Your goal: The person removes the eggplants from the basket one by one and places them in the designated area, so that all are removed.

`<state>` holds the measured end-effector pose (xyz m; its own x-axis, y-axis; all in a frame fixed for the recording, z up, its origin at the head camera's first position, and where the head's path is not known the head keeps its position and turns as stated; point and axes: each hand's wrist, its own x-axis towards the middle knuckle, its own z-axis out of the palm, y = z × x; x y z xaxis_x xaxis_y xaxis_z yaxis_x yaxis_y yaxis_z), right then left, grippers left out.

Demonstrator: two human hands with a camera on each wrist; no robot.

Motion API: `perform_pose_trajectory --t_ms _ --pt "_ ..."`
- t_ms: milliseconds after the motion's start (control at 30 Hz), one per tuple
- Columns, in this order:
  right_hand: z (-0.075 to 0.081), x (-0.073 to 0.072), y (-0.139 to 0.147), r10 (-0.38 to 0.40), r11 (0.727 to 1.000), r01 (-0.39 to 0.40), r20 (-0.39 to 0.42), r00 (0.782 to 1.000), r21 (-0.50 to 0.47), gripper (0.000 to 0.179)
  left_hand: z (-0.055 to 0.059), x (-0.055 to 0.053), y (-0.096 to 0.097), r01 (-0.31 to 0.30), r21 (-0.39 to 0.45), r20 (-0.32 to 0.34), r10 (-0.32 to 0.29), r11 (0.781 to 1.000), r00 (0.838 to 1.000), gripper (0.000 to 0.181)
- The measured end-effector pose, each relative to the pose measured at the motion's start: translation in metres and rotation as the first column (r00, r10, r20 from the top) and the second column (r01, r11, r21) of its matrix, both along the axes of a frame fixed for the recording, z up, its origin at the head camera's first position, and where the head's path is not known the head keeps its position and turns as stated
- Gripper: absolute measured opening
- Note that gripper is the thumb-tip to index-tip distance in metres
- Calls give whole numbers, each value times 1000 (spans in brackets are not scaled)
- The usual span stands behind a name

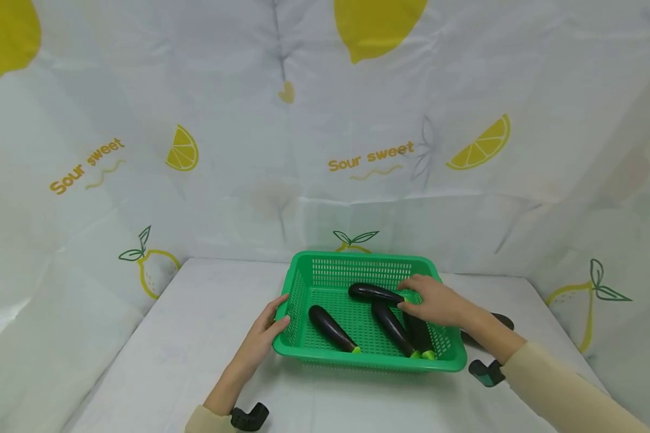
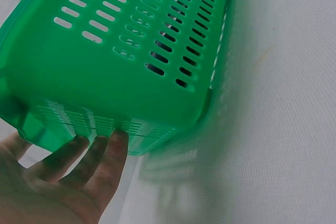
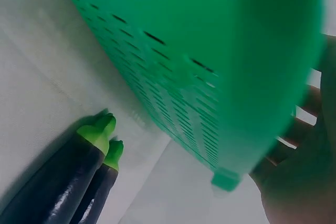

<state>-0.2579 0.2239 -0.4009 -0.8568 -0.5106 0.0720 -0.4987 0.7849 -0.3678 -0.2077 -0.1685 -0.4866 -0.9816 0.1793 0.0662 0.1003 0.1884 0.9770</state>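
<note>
A green plastic basket (image 1: 357, 361) stands on the white table with several dark eggplants inside. My left hand (image 1: 265, 331) touches its left end, fingers fairly straight; in the left wrist view the fingertips (image 2: 119, 139) lie against the outer wall. Over the right part of the basket, my right hand (image 1: 430, 300) reaches in, with thumb and fingers spread apart around the stem end of the rear eggplant (image 1: 373, 293). Below that hand lie two more eggplants, one (image 1: 394, 331) beside the other (image 1: 419, 334). Another eggplant (image 1: 331, 328) lies toward the left. In the right wrist view the basket wall hides the fingertips.
Outside the basket on the right, two eggplants (image 3: 58, 182) lie side by side on the table (image 1: 195, 337), partly behind the right forearm in the head view. A white curtain (image 1: 249, 210) with lemon prints hangs behind and along both sides.
</note>
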Motion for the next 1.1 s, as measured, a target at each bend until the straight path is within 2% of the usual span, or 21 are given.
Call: perform_pose_trajectory --t_ms 167,433,667,1100 --pt "-9 -3 -1 38 993 -32 -50 998 117 39 0 0 0 9 -2 -12 -9 1000 1000 55" --pt "-19 -5 -3 50 978 -36 -60 997 207 41 0 0 0 8 -11 -17 -8 1000 1000 55" --pt "-24 -7 -10 59 947 -29 -82 995 321 45 0 0 0 13 -12 -32 -14 1000 999 55" --pt "-28 -5 -20 0 924 -13 33 999 383 53 1 1 0 11 3 -29 -11 1000 1000 55"
